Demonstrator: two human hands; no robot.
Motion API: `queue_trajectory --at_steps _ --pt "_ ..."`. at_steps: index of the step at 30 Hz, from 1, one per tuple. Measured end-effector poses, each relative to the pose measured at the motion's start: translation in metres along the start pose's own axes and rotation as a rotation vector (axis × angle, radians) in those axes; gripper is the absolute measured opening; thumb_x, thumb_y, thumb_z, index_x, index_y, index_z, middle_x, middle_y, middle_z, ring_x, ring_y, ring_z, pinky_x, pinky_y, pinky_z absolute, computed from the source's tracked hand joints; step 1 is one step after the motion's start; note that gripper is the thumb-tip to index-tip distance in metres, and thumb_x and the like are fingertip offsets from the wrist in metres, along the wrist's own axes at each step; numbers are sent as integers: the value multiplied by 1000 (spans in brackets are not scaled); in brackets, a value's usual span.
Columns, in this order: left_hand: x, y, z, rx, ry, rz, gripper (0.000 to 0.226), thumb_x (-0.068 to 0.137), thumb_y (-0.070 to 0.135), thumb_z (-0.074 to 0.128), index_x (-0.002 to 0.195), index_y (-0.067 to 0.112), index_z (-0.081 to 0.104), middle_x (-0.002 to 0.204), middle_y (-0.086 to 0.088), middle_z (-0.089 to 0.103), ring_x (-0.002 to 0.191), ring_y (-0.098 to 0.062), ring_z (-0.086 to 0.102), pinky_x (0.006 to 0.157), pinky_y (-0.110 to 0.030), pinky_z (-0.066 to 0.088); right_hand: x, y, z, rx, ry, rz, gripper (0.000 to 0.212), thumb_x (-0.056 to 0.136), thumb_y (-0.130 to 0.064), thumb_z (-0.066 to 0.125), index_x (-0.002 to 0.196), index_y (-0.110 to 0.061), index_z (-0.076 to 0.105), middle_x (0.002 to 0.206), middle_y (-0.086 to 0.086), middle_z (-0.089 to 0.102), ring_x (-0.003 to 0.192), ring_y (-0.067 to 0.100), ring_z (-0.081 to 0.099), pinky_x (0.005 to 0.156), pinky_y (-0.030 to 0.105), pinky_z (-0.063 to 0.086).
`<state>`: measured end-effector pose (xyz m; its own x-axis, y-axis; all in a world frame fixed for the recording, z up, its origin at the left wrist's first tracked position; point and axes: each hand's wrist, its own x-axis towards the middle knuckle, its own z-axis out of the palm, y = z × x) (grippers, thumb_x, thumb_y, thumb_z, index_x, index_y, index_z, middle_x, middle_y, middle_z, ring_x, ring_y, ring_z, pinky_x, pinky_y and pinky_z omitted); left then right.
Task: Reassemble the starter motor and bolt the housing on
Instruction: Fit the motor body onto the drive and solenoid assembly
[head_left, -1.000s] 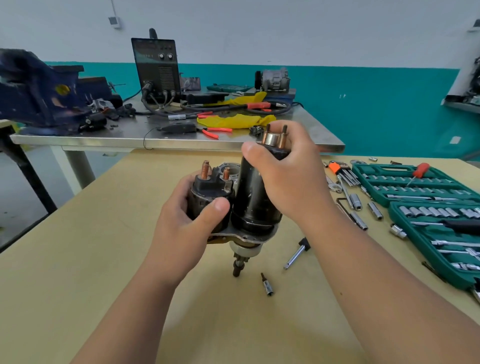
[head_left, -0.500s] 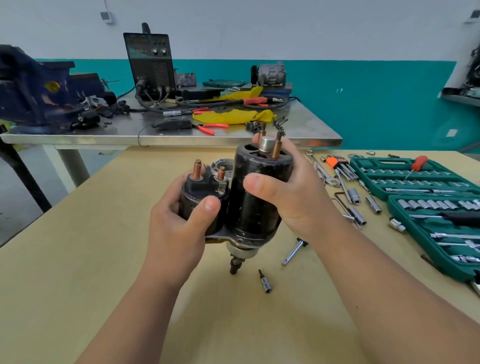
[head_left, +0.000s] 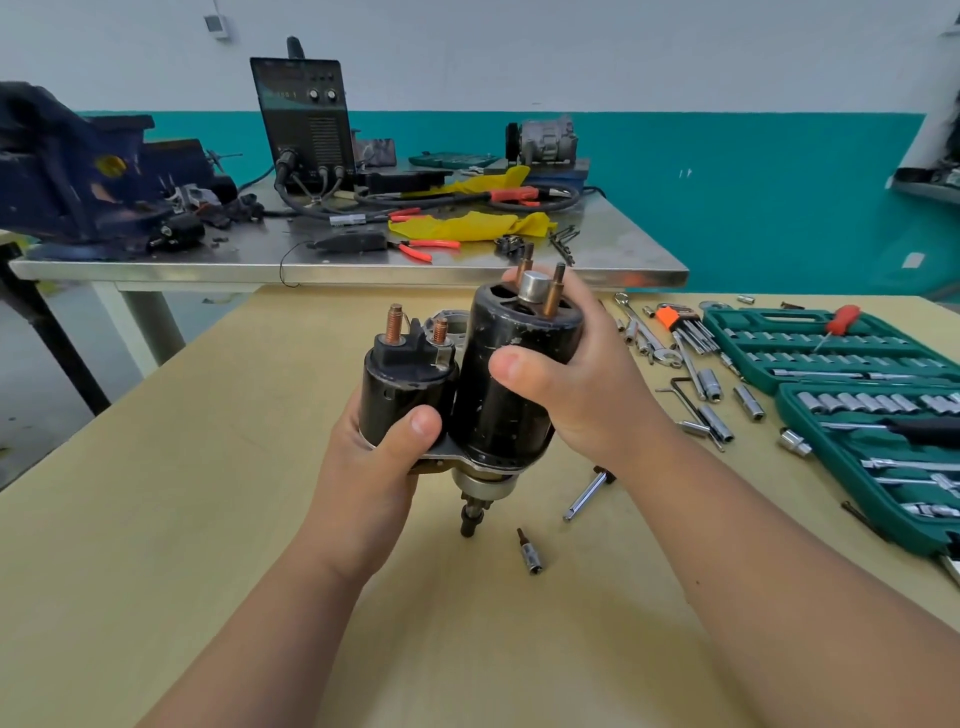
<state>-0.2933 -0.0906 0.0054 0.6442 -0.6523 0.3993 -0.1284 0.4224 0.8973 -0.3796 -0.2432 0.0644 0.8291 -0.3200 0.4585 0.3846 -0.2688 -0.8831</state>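
Note:
I hold the starter motor upright above the tan table (head_left: 156, 519). Its large black motor body (head_left: 504, 395) has two copper-coloured through-bolts and a silver shaft end sticking out of the top. My right hand (head_left: 576, 384) grips this body, thumb across the front. Beside it on the left sits the smaller black solenoid (head_left: 405, 389) with two copper terminal studs. My left hand (head_left: 379, 467) grips the solenoid from below, thumb on its front. The pinion shaft (head_left: 472, 514) hangs down underneath. A grey metal part (head_left: 449, 322) shows behind the solenoid, mostly hidden.
A bit socket (head_left: 530, 553) and a chrome extension bar (head_left: 587, 493) lie on the table just below the motor. Loose sockets, hex keys (head_left: 680, 325) and an open green socket set (head_left: 852, 374) fill the right side. A steel bench (head_left: 363, 270) with a welder stands behind.
My right hand slid from over the top of the motor body down onto its side, baring the through-bolts and shaft end. The motor sits slightly lower and closer in view.

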Motion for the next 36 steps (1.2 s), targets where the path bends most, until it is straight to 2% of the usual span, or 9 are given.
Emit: queue_trajectory --at_steps 10,18,23,25,27,30,31,33,36 --pt "0 2 3 24 40 -10 87 67 57 79 129 4 49 122 -26 59 115 -44 56 95 -60 45 -3 4 1 -7 23 -30 62 58 -38 76 115 -27 52 99 -4 67 97 22 66 86 52 55" --pt "3 3 2 137 69 30 78 68 60 75 128 16 53 121 -19 62 113 -39 59 93 -66 45 -5 5 2 -57 35 -22 67 57 -43 76 116 -34 45 102 -6 63 96 10 65 78 33 57" --pt "2 11 -1 374 256 209 92 63 56 76 142 36 33 135 5 52 114 -12 60 80 -33 57 -4 8 0 -52 2 -26 68 60 -45 77 118 -38 43 104 -7 64 98 16 65 84 45 57" --pt "1 17 5 610 292 368 93 66 67 71 141 48 21 146 7 34 126 -15 49 95 -36 50 -6 11 2 -96 -19 -31 71 62 -52 75 123 -46 38 110 -12 62 102 12 64 86 46 55" --pt "1 20 6 967 233 587 81 77 69 58 143 40 20 150 -6 19 138 -28 28 111 -32 32 -9 14 6 -114 -40 -49 72 67 -54 71 127 -51 32 116 -15 60 105 9 63 89 45 54" --pt "-1 17 -3 1348 4 743 74 83 69 49 143 31 30 150 -14 12 140 -48 12 112 -61 23 -10 20 7 -55 -33 -63 72 71 -57 70 130 -51 29 121 -15 57 110 12 61 91 46 53" --pt "-1 15 -7 1410 -57 739 77 81 69 51 143 29 32 151 -15 12 139 -52 12 108 -66 25 -9 20 6 -44 -30 -62 70 71 -61 70 127 -53 29 120 -17 57 110 11 61 90 42 54" --pt "0 13 -13 1434 -97 724 75 79 65 54 141 26 34 151 -14 13 138 -51 17 107 -63 30 -10 21 5 -23 -39 -60 71 72 -65 68 129 -53 27 122 -15 55 111 10 61 87 35 55" --pt "8 12 -11 1326 -28 755 58 83 50 59 133 25 43 143 -9 29 131 -44 30 110 -47 29 -15 33 6 22 -94 -41 79 77 -46 69 140 -38 23 129 -6 53 118 16 57 91 46 53"
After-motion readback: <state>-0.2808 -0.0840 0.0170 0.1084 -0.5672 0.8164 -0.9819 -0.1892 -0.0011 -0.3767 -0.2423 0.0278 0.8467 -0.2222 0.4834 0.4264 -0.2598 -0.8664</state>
